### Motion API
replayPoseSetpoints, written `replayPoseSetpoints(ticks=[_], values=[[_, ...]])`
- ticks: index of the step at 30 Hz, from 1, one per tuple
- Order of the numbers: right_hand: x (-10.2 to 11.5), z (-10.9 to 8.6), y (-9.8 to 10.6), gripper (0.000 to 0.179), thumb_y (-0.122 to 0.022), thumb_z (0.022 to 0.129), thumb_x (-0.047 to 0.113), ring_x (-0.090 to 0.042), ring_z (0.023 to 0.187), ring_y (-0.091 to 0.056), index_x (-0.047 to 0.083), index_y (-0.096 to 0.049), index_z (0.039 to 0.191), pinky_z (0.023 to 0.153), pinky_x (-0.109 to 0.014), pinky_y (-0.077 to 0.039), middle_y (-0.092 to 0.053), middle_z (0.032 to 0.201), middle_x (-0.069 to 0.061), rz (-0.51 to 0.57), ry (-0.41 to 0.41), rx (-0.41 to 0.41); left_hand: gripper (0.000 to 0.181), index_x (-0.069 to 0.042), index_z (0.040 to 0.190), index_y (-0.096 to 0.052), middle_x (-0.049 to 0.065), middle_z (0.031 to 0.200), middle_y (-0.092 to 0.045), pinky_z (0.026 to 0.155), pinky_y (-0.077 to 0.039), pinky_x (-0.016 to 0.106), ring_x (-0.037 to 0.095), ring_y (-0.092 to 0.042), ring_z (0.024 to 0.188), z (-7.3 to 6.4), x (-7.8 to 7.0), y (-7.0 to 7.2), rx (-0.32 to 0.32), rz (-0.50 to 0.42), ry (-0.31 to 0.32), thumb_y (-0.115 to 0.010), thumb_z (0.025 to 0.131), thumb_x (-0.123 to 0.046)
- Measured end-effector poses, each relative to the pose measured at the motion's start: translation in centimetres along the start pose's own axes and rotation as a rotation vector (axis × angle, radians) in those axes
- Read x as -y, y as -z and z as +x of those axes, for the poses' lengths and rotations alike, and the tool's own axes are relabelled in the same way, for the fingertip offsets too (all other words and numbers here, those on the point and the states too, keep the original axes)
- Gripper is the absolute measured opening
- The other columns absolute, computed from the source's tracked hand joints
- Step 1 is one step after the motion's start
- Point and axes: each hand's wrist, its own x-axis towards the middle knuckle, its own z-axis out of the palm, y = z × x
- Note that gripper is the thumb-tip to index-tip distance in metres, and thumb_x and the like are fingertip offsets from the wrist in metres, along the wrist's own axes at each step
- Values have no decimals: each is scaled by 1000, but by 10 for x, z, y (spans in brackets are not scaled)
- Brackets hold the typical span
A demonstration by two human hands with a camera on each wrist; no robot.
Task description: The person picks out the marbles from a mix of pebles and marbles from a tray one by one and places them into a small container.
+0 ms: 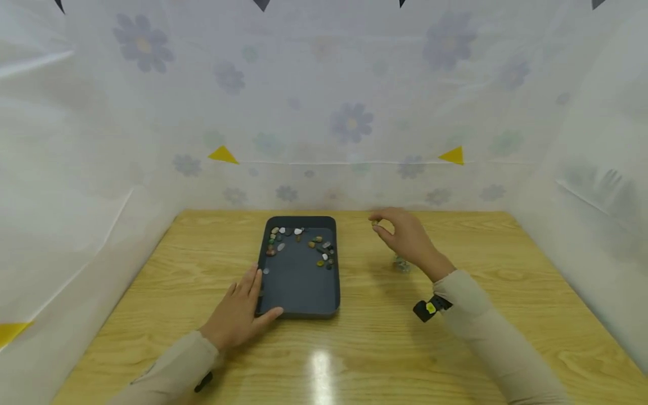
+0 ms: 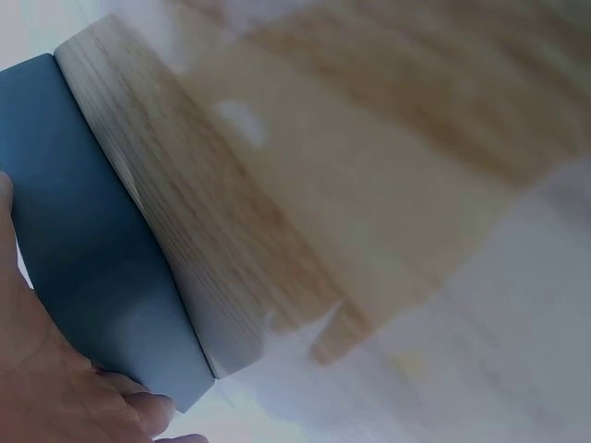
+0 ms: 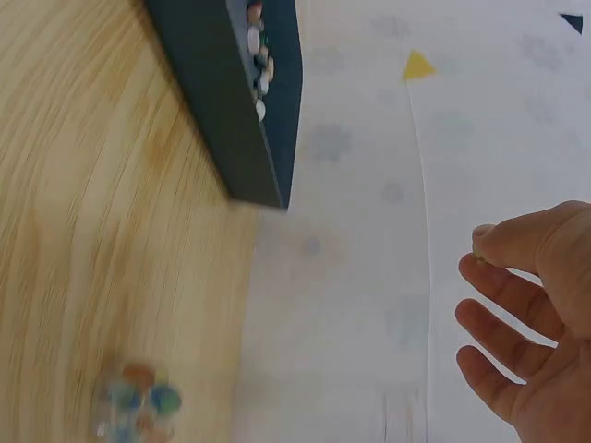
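Observation:
A dark grey rectangular tray lies on the table, with several small pebbles along its far left, far edge and right side. My left hand rests against the tray's near left corner, its fingers extended along the left rim and the thumb at the front edge. To the right of the tray, my right hand is raised above the table. Its thumb and index finger pinch a tiny pebble, mostly hidden by the fingertips; the other fingers are spread in the right wrist view.
Below the right hand, a small clear container of coloured pebbles stands on the wooden table. A white flower-patterned sheet encloses the table at the back and sides. A black wrist device hangs at the right sleeve.

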Motion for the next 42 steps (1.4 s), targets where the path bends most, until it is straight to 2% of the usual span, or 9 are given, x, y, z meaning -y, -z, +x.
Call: replayPoseSetpoints(ticks=[9, 17, 22, 29, 42], values=[[-38, -33, 27, 23, -65, 92, 8, -37, 108, -57, 2, -67, 114, 88, -56, -46, -65, 114, -17, -62, -86, -43, 98, 7, 148, -22, 22, 156, -15, 109, -25, 60, 36, -21, 142, -1, 0, 3, 10, 2, 6, -42, 90, -69], [-52, -49, 32, 22, -65, 92, 12, -37, 103, -57, 0, -69, 110, 85, -56, -46, -66, 109, -17, -94, -124, -45, 96, 7, 148, -22, 23, 156, -15, 109, -25, 60, 37, -21, 141, -1, -4, 5, 10, -15, -4, -43, 91, -67], [-53, -51, 34, 22, -66, 92, 13, -39, 101, -58, 0, -70, 109, 83, -57, -46, -66, 108, -19, -98, -119, -53, 96, 8, 148, -22, 24, 155, -15, 109, -26, 58, 38, -22, 141, 0, -6, 6, 1, -21, -13, -45, 91, -65], [-54, -51, 34, 22, -66, 91, 11, -40, 102, -57, -1, -70, 109, 84, -58, -46, -66, 108, -20, -87, -139, -37, 97, 8, 148, -21, 23, 156, -15, 109, -25, 59, 37, -21, 141, 3, -5, 5, 22, -11, -1, -44, 91, -67], [-56, -51, 32, 20, -65, 92, 13, -38, 100, -59, 0, -71, 107, 83, -57, -47, -67, 107, -18, -79, -120, -19, 97, 9, 148, -21, 24, 156, -14, 110, -24, 59, 38, -21, 141, 0, -4, 7, 38, -18, 16, -43, 91, -67]])
